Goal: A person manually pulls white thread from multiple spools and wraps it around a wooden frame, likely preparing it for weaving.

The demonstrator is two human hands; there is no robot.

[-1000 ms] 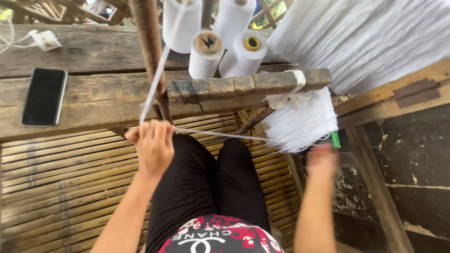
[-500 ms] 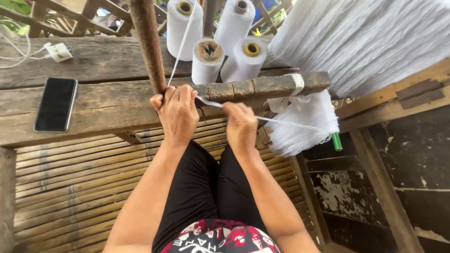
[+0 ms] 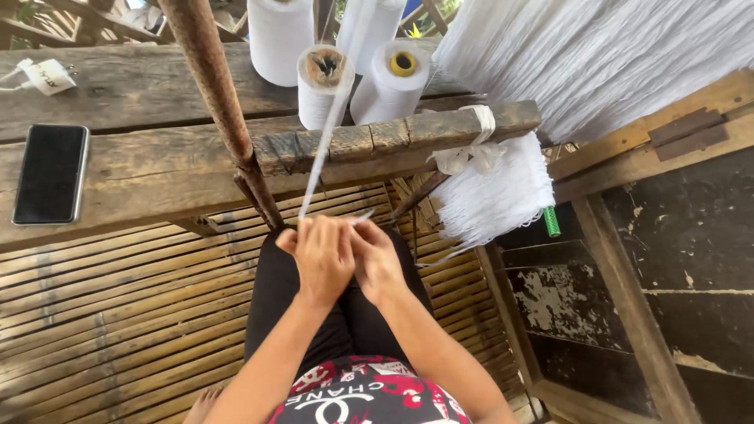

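Both hands pinching white strand over lap
Left hand [image 3: 322,255] and right hand [image 3: 378,261] touch, fingers closed on strand [image 3: 323,149], which runs up to spools [image 3: 323,82] on beam [image 3: 157,169]; phone [image 3: 50,173] far left

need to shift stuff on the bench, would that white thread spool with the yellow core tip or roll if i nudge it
The white thread spool with the yellow core stands on end on the rough wooden bench, so a nudge would probably tip it. It tapers, so once down it would likely roll in a curve. Neighbouring white spools press close and might stop it.
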